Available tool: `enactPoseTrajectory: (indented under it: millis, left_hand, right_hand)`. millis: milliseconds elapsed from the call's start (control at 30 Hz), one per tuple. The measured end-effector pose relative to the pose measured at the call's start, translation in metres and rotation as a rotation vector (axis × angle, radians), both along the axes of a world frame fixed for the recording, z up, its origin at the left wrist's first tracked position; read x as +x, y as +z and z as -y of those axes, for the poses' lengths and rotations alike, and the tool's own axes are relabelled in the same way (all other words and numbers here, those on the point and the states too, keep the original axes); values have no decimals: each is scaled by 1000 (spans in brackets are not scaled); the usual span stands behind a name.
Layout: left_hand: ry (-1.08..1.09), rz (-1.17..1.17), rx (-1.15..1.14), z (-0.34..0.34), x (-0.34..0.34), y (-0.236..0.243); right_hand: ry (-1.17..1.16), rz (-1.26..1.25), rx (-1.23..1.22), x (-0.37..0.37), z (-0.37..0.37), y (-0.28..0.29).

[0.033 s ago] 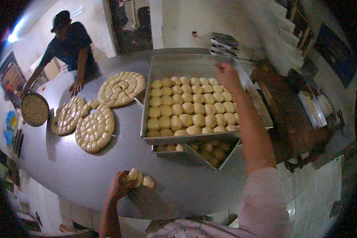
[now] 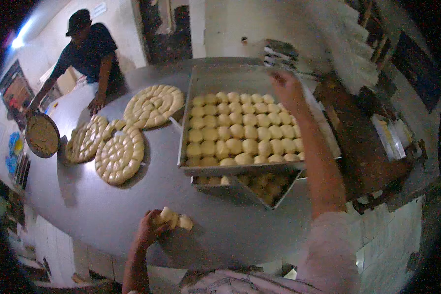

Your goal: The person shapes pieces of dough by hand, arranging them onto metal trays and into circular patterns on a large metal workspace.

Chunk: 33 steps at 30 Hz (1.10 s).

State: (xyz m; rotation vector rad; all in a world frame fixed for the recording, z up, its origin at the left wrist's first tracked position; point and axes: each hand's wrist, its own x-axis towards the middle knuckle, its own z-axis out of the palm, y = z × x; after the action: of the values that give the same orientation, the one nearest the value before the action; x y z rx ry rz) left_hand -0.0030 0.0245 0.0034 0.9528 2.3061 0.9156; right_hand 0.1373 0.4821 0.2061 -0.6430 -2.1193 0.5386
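Observation:
My left hand [image 2: 150, 229] is closed round several pieces of pale dough [image 2: 175, 219] close to the near edge of the table. My right arm reaches forward across a large metal tray [image 2: 240, 170] with high sides. Rows of round dough balls [image 2: 236, 131] fill much of it, packed side by side. Above the tray's far right part is my right hand [image 2: 286, 88], its fingers curled; whatever they may hold is hidden.
Smaller trays of dough balls [image 2: 269, 183] sit beneath the big tray. Coiled, segmented dough rounds [image 2: 118, 156] lie to its left on the metal table [image 2: 98, 215]. At the far left a co-worker [image 2: 90, 51] tilts a round pan [image 2: 42, 135] up on its edge.
The whole picture has shifted slightly. My right hand stays raised over the far right of the tray, its fingers still curled, and my left still grips the dough pieces.

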Motion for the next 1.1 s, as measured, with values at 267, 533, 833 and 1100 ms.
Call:
enactPoseTrajectory:
  millis: [267,533,833,1100]
  left_hand:
    - [39,660,481,-5,33,24]
    - [93,546,552,44,-27,70]
    - [-494,246,358,-17,6,16]
    - [-60,-131,76,63,-89,-5]
  right_hand:
    - [600,424,-218,27,273,-122]
    - [466,366,-339,74,313,-215]
    - [-659,820,247,171,223,-258]
    - [-710,507,-107,202,224,-238]
